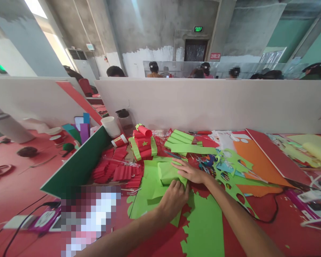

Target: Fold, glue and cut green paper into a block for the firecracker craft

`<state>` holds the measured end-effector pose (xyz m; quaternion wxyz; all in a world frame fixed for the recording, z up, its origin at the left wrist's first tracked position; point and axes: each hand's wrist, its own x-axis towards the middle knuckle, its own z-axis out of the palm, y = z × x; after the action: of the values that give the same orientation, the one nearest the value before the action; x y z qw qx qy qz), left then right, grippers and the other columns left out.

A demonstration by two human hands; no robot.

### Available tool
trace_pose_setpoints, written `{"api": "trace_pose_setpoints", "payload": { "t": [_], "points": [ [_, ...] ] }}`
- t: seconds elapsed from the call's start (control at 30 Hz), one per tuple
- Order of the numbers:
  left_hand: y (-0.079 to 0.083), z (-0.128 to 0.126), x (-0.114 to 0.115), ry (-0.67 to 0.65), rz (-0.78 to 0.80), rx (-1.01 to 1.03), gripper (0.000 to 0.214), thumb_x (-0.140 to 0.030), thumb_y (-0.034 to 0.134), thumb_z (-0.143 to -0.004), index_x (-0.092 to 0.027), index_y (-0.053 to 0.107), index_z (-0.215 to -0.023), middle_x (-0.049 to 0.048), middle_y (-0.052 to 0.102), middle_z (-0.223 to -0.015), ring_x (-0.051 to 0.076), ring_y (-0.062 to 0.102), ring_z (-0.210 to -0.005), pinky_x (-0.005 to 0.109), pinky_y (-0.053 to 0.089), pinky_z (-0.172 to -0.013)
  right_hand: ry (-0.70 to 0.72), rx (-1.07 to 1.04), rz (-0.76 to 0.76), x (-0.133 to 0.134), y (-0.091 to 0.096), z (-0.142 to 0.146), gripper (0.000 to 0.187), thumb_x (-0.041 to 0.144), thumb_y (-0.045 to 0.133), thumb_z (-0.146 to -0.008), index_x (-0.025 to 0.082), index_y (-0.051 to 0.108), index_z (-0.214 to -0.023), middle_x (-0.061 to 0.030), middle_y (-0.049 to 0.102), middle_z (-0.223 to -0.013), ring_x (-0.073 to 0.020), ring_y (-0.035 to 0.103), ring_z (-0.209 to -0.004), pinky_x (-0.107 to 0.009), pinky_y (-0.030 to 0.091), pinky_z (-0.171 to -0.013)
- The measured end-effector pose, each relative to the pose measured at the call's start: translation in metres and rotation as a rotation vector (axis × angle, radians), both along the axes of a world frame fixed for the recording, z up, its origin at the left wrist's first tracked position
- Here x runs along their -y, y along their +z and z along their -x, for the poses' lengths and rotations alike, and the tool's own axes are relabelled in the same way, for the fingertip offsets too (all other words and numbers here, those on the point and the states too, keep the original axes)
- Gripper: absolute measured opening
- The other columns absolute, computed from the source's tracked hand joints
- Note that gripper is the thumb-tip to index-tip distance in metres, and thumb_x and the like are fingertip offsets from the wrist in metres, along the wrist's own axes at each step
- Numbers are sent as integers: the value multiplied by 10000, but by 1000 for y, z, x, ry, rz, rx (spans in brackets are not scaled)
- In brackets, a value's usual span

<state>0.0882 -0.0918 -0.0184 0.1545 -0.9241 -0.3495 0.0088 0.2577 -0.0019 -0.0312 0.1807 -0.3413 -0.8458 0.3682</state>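
Head view: we locate the green block (169, 170) on the green sheet (139, 196), which lies on the red table (149, 244). The governing relation is the block's position to our fingers. It lies directly beyond our left hand (176, 195), and beneath and to the left of our right hand (188, 171).

We note that the right fingers are extended, slightly apart, and rest across the right part of the block, pointing left. The left fingers are curled together at its near right corner; their tips are hidden, so we cannot tell whether they pinch paper or only press. Neither hand is clearly nearer; we judge both to be in contact.

We read the block's long axis as roughly left to right, across our line of view. One blunt end points left, uncovered, toward the red strips (121, 174). Our hands partly cover the right end, so we cannot confirm its shape. The red model (145, 144) stands beyond the block, slightly to the left.
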Motion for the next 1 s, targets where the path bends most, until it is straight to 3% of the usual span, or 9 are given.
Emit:
{"api": "trace_pose_setpoints", "payload": {
  "t": [0.17, 0.3, 0.4, 0.53, 0.73, 0.87, 1.0],
  "points": [
    [-4, 7, -6, -45, 55, 59, 219, -105, 570, -890, -139, 628, -1099, 94, 645, -813, 245, 566, -808, 360, 402, -730, -7, 10, 27, 0, 0, 0, 562, 540, 341, -1004, 322, 317, -1522, 7, 154, -1637, -271, 147, -1489, -454, 155, -1210],
    [-16, 14, -7, -156, 103, 113, 106, -132, 553, -921, -160, 655, -913, 84, 642, -820, 232, 563, -839, 362, 402, -767, -14, -14, 8, 0, -2, -1, 548, 528, 349, -1008, 334, 316, -1519, 16, 164, -1635, -273, 164, -1485, -463, 156, -1210],
    [-21, 14, -6, -208, 85, 133, 105, -152, 537, -939, -143, 639, -962, 76, 647, -789, 219, 568, -799, 350, 413, -748, -15, -22, -1, 0, -4, -1, 540, 514, 356, -1010, 335, 319, -1518, 19, 160, -1636, -276, 165, -1485, -462, 167, -1210],
    [-17, 11, -4, -242, 69, 118, 175, -104, 490, -949, -118, 618, -1066, 66, 656, -746, 211, 572, -756, 339, 416, -726, -21, -20, -5, 0, -5, -1, 541, 518, 364, -1007, 334, 330, -1515, 19, 177, -1632, -277, 156, -1487, -462, 164, -1211],
    [-9, -4, -1, -166, 97, 11, 221, -108, 489, -933, -129, 671, -809, 82, 644, -704, 230, 562, -754, 357, 398, -676, -23, 2, 7, -1, -2, 0, 544, 529, 349, -1006, 310, 367, -1504, -23, 221, -1617, -253, 166, -1487, -459, 148, -1212],
    [-3, -1, -5, -253, 11, 38, 254, -112, 459, -944, -142, 682, -828, 93, 644, -891, 223, 561, -867, 354, 405, -696, -4, -16, -4, -2, -2, -1, 552, 536, 328, -1009, 291, 378, -1501, -31, 215, -1620, -247, 181, -1485, -438, 151, -1213],
    [1, 14, -13, -432, -123, 57, 278, -153, 420, -973, -162, 698, -986, 77, 568, -1282, 215, 499, -1132, 375, 410, -947, -1, -38, -20, -4, -4, -1, 562, 551, 332, -1004, 284, 391, -1495, -30, 209, -1623, -260, 197, -1479, -438, 171, -1209]
  ]
}}
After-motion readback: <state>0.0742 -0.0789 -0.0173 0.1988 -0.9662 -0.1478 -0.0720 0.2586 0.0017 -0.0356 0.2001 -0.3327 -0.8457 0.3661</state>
